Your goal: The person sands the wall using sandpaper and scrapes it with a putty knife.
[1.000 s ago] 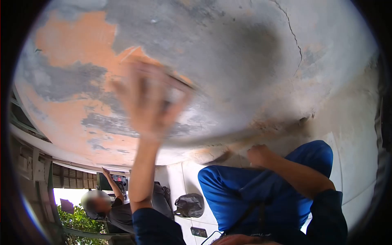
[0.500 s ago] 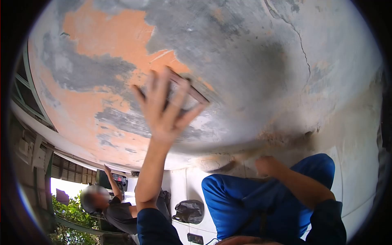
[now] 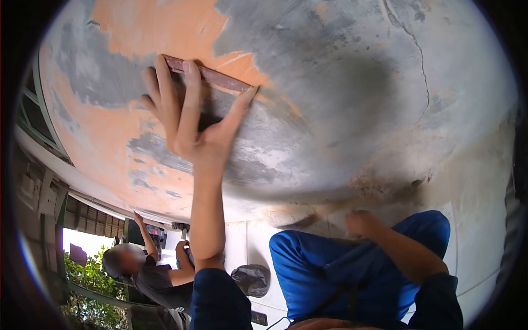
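My left hand (image 3: 192, 118) is raised to the wall (image 3: 330, 82), its fingers and thumb spread around a sanding block (image 3: 223, 80) with a reddish-brown edge. The block lies against the wall where an orange patch meets grey plaster. Part of it is hidden behind my fingers. My right hand (image 3: 363, 224) is closed in a loose fist beside my bent knee, low near the foot of the wall. Nothing shows in it, and it is apart from the wall surface I touch.
A long crack (image 3: 421, 60) runs down the wall at the upper right. Crumbled plaster (image 3: 379, 184) shows at the wall's base. A black plastic bag (image 3: 251, 279) and a dark phone-like object (image 3: 259, 318) lie on the tiled floor. Another person (image 3: 165, 283) sits at the left, one arm raised to the wall.
My left hand has moved up and left along the wall with the sanding block. My right hand stays by my knee. The view has shifted slightly.
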Available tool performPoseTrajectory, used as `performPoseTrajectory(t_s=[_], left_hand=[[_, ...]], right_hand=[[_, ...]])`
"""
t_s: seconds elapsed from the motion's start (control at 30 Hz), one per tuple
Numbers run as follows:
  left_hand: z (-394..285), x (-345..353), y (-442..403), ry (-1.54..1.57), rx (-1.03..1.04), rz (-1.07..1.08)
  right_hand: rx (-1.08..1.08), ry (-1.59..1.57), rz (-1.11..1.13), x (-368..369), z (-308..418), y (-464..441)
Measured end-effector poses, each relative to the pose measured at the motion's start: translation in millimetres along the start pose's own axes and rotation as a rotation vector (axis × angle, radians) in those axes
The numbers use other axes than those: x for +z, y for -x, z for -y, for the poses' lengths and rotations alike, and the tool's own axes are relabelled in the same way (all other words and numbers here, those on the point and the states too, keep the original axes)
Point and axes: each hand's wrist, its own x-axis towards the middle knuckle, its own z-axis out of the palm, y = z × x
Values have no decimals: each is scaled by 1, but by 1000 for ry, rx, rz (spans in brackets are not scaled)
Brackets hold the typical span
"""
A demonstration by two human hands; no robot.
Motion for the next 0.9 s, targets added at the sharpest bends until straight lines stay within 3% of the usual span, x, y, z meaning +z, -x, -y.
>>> performPoseTrajectory(t_s=[0.03, 0.13, 0.23, 0.37, 0.47, 0.53, 0.6, 0.7, 0.77, 0.9], left_hand=[[-7, 6, 3, 112, -5, -59], [-29, 5, 45, 213, 145, 194], [-20, -6, 43, 85, 269, 255], [-6, -7, 4, -27, 140, 77], [-16, -2, 29, 179, 114, 158], [-33, -7, 55, 137, 271, 352], [-25, -10, 50, 89, 354, 322], [-14, -17, 19, -16, 181, 260], [-11, -8, 20, 110, 158, 136], [-30, -10, 38, 128, 175, 196]], right_hand=[[-18, -1, -24, 2, -2, 1], [-80, 12, -30, -3, -8, 3], [-39, 8, 28, -14, -3, 5], [-41, 54, 8, -10, 5, 8], [-41, 22, 41, -16, 3, 10], [-13, 24, 79, -21, 2, 8], [-2, 28, 75, -21, 4, 6], [-11, 19, 51, -13, 8, 8], [-15, 5, 53, -13, 5, 7], [8, 3, 101, -21, 5, 8]])
